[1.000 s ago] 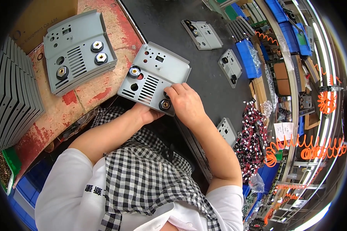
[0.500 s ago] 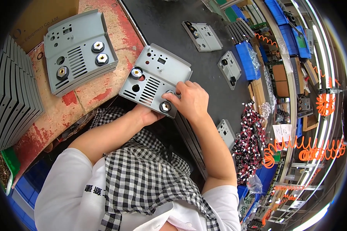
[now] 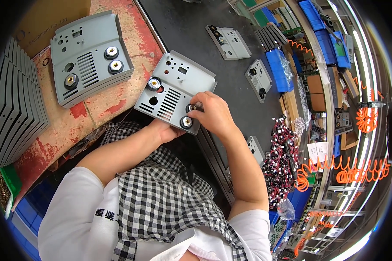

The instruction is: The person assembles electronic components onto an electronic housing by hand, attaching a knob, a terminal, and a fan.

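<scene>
A grey sheet-metal panel [image 3: 176,71] with slots and holes lies tilted in front of me, over the gap between two work surfaces. My left hand [image 3: 164,130] grips its near edge from below, most of its fingers hidden underneath. On the panel's right side, my right hand [image 3: 214,114] pinches a black round fitting [image 3: 190,107] between thumb and fingers. Just below those fingers sits a second fitting with a silver hex nut [image 3: 186,122]. Another nutted fitting [image 3: 153,83] is at the panel's left side, above an open round hole.
Similar panels with fittings [image 3: 85,52] are stacked on the worn red-and-wood table [image 3: 113,93]. Far left stands a row of grey panels [image 3: 17,108]. More panels [image 3: 233,42] rest on the dark surface [image 3: 183,26], with bundled wires [image 3: 281,165] and a blue bin [image 3: 278,69] beyond.
My right hand has shifted slightly left, and its fingers have curled round the fitting, which shows more now. My left hand and the panel have hardly moved.
</scene>
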Motion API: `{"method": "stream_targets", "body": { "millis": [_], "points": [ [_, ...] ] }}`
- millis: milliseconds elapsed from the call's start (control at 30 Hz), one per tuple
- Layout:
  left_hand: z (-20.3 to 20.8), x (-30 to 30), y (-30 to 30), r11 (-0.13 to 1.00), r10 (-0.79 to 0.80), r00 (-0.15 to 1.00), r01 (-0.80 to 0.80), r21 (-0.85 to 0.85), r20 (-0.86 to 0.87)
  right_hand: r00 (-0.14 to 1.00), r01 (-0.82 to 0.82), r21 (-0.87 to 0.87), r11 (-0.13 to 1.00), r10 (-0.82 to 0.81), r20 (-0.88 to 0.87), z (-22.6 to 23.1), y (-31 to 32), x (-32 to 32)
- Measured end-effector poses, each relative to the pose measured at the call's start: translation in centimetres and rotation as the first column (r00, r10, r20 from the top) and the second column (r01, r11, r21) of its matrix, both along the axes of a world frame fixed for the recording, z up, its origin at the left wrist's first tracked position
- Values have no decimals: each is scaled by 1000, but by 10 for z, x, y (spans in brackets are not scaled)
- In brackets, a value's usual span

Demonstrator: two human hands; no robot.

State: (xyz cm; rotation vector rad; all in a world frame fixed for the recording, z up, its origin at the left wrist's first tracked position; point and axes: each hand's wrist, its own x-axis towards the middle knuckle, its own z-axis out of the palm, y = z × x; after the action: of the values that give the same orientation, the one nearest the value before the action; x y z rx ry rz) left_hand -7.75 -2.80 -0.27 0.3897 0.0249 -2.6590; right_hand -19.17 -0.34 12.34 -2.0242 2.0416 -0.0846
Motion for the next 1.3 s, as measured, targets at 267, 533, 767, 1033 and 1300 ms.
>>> {"method": "stream_targets", "body": {
  "millis": [267, 533, 767, 1033, 1300],
  "points": [
    [4, 1, -2, 1000, -12, 1000, 12, -13, -15, 993, -85, 23, 996, 86, -85, 5, -7, 4],
    [6, 1, 0, 1000, -16, 1000, 15, 12, 8, 975, -208, 91, 974, 214, -61, 10, -13, -1],
    [5, 1, 0, 1000, -19, 1000, 20, 9, -6, 956, -284, 129, 950, 291, -36, 13, -17, -5],
    [5, -1, 0, 996, 11, 999, -14, 85, 45, 892, -146, 160, 976, 200, -406, 5, -7, 5],
    [8, 2, -2, 1000, 13, 999, -13, -5, 31, 946, -169, -164, 972, 113, -304, -3, 5, 5]
  ]
}}
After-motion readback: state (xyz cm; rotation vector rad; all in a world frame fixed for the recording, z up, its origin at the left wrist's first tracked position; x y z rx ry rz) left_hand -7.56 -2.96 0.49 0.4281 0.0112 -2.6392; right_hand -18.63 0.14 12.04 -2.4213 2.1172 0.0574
